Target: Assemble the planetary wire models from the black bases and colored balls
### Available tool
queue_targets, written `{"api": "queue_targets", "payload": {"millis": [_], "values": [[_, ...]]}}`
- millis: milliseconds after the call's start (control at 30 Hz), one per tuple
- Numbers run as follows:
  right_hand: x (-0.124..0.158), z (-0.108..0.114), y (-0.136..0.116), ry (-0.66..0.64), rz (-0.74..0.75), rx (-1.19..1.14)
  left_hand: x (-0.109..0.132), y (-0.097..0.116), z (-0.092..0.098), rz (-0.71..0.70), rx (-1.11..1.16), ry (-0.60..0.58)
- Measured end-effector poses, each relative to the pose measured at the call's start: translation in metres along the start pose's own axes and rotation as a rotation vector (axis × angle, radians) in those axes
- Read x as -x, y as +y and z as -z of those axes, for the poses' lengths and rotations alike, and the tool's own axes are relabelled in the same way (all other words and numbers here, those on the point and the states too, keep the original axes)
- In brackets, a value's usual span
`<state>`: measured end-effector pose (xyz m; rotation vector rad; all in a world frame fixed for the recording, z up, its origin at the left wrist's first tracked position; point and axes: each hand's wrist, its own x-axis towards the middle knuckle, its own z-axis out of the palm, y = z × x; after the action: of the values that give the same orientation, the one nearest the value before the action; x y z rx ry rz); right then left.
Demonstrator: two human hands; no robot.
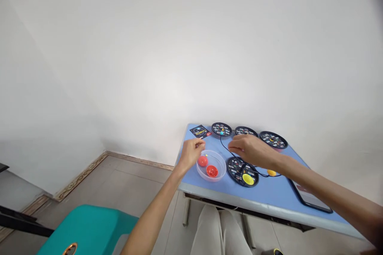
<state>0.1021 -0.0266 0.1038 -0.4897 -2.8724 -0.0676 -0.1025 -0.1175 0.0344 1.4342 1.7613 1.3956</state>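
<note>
My left hand (192, 152) hovers at the left rim of a clear plastic bowl (220, 163), fingers curled; whether they pinch anything I cannot see. A red ball (202, 161) and a red half-shell (212, 171) lie in the bowl. My right hand (250, 149) reaches over a black round disc (239, 169) that carries a yellow dome (248, 179), fingers bent and close together near a thin black wire (224, 144). What they grip is hidden.
Three more black printed discs (222, 129) (245, 131) (273, 140) line the far edge of the blue table (269, 197), beside a dark card (200, 131). A small orange piece (271, 173) and a dark tablet (311, 199) lie at the right. A teal stool (89, 227) stands on the floor lower left.
</note>
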Motion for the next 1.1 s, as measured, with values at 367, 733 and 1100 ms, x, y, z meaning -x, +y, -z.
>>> {"api": "queue_targets", "payload": {"millis": [367,733,1100], "values": [[-0.076,-0.073,-0.014,-0.397,0.201,0.241,0.08,-0.033,-0.03,-0.195,-0.671,-0.002],[-0.093,-0.099,-0.006,-0.434,0.317,0.26,0.078,-0.053,-0.023,-0.302,-0.781,0.001],[-0.085,-0.09,-0.011,-0.436,0.18,0.223,0.07,-0.053,-0.009,-0.303,-0.756,-0.013]]}}
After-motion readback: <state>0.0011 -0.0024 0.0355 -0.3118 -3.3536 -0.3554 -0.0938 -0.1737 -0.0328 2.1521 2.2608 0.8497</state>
